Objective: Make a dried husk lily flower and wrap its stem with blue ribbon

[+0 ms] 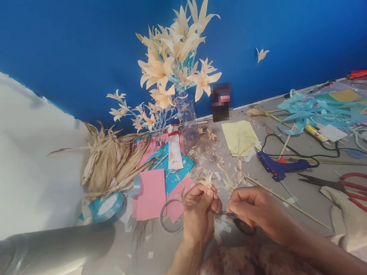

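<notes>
My left hand (199, 211) is closed in a pinch around a small cream husk flower (208, 180) that pokes up above the fingers. My right hand (257, 211) is closed around small dark-handled scissors (242, 225), whose blades point left toward the left hand. Both hands sit low at the table's near edge, almost touching. Cream husk scraps (219, 164) lie scattered just beyond them.
A clear bottle (187, 115) holds cream husk flowers (176, 52) on blue stems. Dried husks (115, 160), pink and blue paper (152, 191), tape rolls (107, 204), a blue glue gun (279, 168), red-handled shears (358, 186), a thin wooden skewer (282, 199) and ribbon scraps (322, 108) crowd the table.
</notes>
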Tool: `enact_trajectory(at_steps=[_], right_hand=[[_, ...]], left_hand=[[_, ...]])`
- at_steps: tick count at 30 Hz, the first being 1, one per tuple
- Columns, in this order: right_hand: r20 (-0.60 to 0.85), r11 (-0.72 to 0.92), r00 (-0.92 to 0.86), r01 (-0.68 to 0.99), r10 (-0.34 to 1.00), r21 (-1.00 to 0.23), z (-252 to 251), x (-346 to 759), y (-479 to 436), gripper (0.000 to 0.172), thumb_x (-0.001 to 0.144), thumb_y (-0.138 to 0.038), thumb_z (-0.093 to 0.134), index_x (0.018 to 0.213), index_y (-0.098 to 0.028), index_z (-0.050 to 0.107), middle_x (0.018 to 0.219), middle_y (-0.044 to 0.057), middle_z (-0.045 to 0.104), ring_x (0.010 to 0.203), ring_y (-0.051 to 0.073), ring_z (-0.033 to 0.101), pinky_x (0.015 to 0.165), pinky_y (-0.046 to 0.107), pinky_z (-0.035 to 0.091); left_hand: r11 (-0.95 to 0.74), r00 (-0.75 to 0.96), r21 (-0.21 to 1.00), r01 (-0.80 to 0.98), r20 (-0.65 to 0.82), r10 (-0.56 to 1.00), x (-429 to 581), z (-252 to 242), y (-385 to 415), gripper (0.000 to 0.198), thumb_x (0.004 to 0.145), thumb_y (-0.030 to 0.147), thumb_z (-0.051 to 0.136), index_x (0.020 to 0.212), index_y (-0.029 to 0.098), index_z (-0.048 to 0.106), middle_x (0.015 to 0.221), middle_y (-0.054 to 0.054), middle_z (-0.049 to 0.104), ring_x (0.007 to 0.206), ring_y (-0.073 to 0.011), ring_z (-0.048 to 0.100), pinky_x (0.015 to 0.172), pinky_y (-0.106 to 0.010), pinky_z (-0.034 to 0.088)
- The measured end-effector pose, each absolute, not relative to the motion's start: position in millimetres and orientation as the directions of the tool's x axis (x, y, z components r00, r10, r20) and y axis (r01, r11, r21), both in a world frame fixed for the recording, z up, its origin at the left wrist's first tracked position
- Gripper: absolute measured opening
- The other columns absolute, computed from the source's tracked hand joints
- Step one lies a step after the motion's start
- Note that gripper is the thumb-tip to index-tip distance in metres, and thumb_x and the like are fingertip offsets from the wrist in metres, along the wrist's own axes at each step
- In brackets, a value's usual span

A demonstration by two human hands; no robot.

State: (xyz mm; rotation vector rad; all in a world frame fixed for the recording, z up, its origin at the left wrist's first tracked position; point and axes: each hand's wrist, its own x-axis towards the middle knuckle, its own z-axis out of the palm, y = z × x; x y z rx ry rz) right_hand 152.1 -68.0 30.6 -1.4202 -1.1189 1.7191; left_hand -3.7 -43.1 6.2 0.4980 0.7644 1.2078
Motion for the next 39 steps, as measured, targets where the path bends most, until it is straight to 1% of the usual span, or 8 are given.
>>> enact_trajectory(at_steps=[4, 6, 8, 13, 22, 27, 33, 39], right_hand=[[-0.461, -0.492, -0.26, -0.064, 0.848, -0.868, 28, 153, -68, 0.019, 0.072, -0.034, 0.061, 0.061, -0.018, 0.06, 0.042, -0.007, 0.04, 0.043, 0.008, 0.028, 0.046, 0.024, 0.023], [-0.464, -0.5, -0.258, -0.093, 0.847, -0.861, 27, 153, -67, 0.018, 0.07, -0.033, 0.061, 0.06, -0.019, 0.059, 0.041, -0.007, 0.039, 0.043, 0.008, 0.027, 0.046, 0.025, 0.022], [-0.458, -0.492, -0.24, -0.1, 0.856, -0.865, 26, 152, -67, 0.019, 0.071, -0.033, 0.061, 0.059, -0.019, 0.057, 0.042, -0.008, 0.039, 0.043, 0.008, 0.027, 0.046, 0.024, 0.021], [-0.474, -0.492, -0.222, -0.031, 0.852, -0.87, 29, 147, -68, 0.02, 0.073, -0.034, 0.06, 0.06, -0.019, 0.057, 0.043, -0.007, 0.042, 0.044, 0.008, 0.031, 0.045, 0.024, 0.022], [-0.441, -0.437, -0.154, 0.066, 0.884, -0.897, 31, 142, -68, 0.02, 0.076, -0.031, 0.056, 0.059, -0.02, 0.053, 0.046, -0.006, 0.045, 0.047, 0.01, 0.036, 0.047, 0.023, 0.027], [-0.43, -0.423, -0.109, 0.087, 0.896, -0.902, 33, 140, -67, 0.021, 0.076, -0.032, 0.056, 0.058, -0.02, 0.053, 0.047, -0.006, 0.044, 0.049, 0.01, 0.037, 0.048, 0.023, 0.03], [-0.432, -0.422, -0.095, 0.109, 0.897, -0.9, 31, 136, -67, 0.022, 0.076, -0.033, 0.055, 0.058, -0.02, 0.055, 0.046, -0.006, 0.044, 0.047, 0.01, 0.037, 0.048, 0.023, 0.031], [-0.427, -0.419, -0.091, 0.093, 0.9, -0.903, 31, 135, -65, 0.021, 0.076, -0.033, 0.056, 0.059, -0.02, 0.056, 0.046, -0.006, 0.045, 0.046, 0.01, 0.037, 0.047, 0.023, 0.031]], left_hand=[[0.265, 0.188, 0.786, -0.559, -0.191, 0.963, -12, 3, -41, 0.024, 0.073, 0.031, 0.086, 0.067, 0.014, 0.069, 0.057, 0.002, 0.059, 0.044, -0.0055, 0.045, 0.047, -0.022, 0.035], [0.255, 0.203, 0.82, -0.513, -0.173, 0.964, -15, 2, -40, 0.023, 0.075, 0.03, 0.084, 0.067, 0.014, 0.07, 0.057, 0.001, 0.06, 0.044, -0.0057, 0.046, 0.048, -0.022, 0.036], [0.261, 0.204, 0.824, -0.503, -0.18, 0.962, -16, 2, -40, 0.023, 0.074, 0.03, 0.085, 0.066, 0.014, 0.07, 0.057, 0.001, 0.061, 0.044, -0.0056, 0.046, 0.047, -0.022, 0.036], [0.282, 0.177, 0.78, -0.558, -0.221, 0.959, -12, 2, -40, 0.024, 0.068, 0.029, 0.088, 0.064, 0.014, 0.069, 0.059, 0.001, 0.063, 0.042, -0.0046, 0.044, 0.045, -0.021, 0.036], [0.297, 0.179, 0.761, -0.578, -0.237, 0.955, -10, -4, -38, 0.019, 0.067, 0.026, 0.088, 0.065, 0.016, 0.073, 0.056, 0.0, 0.064, 0.041, -0.0059, 0.048, 0.044, -0.021, 0.04], [0.313, 0.183, 0.735, -0.601, -0.254, 0.95, -8, -6, -37, 0.017, 0.066, 0.025, 0.089, 0.065, 0.016, 0.074, 0.058, 0.0, 0.067, 0.04, -0.0056, 0.049, 0.043, -0.02, 0.04], [0.323, 0.183, 0.747, -0.582, -0.267, 0.946, -7, -8, -38, 0.019, 0.066, 0.029, 0.089, 0.066, 0.015, 0.076, 0.055, 0.0, 0.066, 0.039, -0.0066, 0.052, 0.044, -0.02, 0.043], [0.342, 0.181, 0.75, -0.566, -0.292, 0.939, -7, -7, -39, 0.022, 0.064, 0.031, 0.09, 0.067, 0.015, 0.075, 0.054, 0.001, 0.065, 0.04, -0.0073, 0.052, 0.043, -0.021, 0.043]])
